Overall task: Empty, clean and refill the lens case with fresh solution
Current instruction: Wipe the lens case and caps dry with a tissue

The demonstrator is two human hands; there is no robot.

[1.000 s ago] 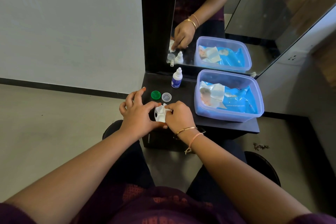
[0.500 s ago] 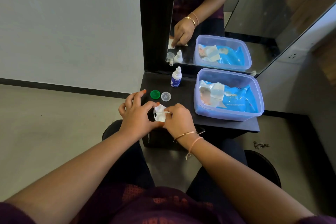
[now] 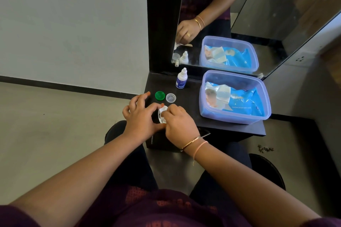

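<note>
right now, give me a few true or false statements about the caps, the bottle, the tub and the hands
1. The green cap lies left of the clear cap. True.
2. The solution bottle lies on its side. False: it stands upright, near the mirror.
3. Both the left hand and the right hand are on the white lens case. True.
4. The blue tub has a lid on. False: it is open, with packets inside.
5. The caps are screwed onto the case. False: both lie loose on the dark table.

caps 2: green cap [image 3: 159, 95], clear cap [image 3: 170, 97] | bottle [image 3: 181, 81] 1 | tub [image 3: 262, 97] 1 | case [image 3: 162, 116] 1
</note>
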